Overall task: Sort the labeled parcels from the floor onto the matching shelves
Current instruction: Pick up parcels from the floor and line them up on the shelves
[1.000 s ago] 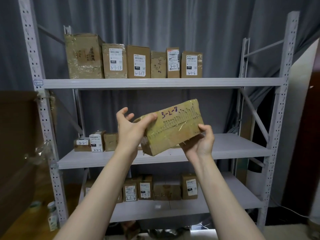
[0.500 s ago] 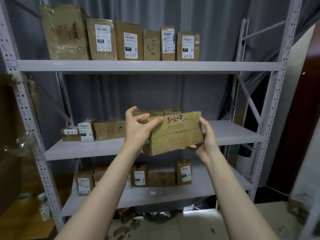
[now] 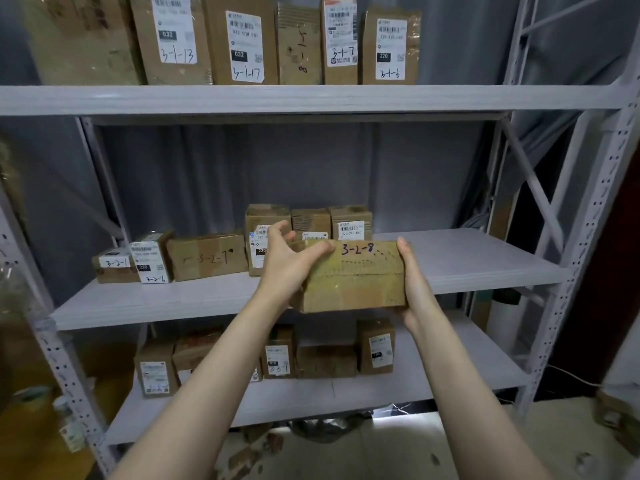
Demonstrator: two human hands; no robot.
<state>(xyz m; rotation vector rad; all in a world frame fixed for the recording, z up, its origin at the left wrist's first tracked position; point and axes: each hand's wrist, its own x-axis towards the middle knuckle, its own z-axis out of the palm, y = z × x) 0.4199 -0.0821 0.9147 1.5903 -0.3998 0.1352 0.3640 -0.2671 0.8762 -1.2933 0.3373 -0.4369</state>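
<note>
Head view: 3-2-8 parcel [image 3: 353, 275] between both hands, left hand [image 3: 287, 261] and right hand [image 3: 414, 282].

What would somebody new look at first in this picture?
Most likely the brown parcel marked 3-2-8, held in the middle of the view by the left hand and the right hand, at the front edge of the middle shelf. After that, the row of tall labelled boxes standing up on the top shelf.
</note>
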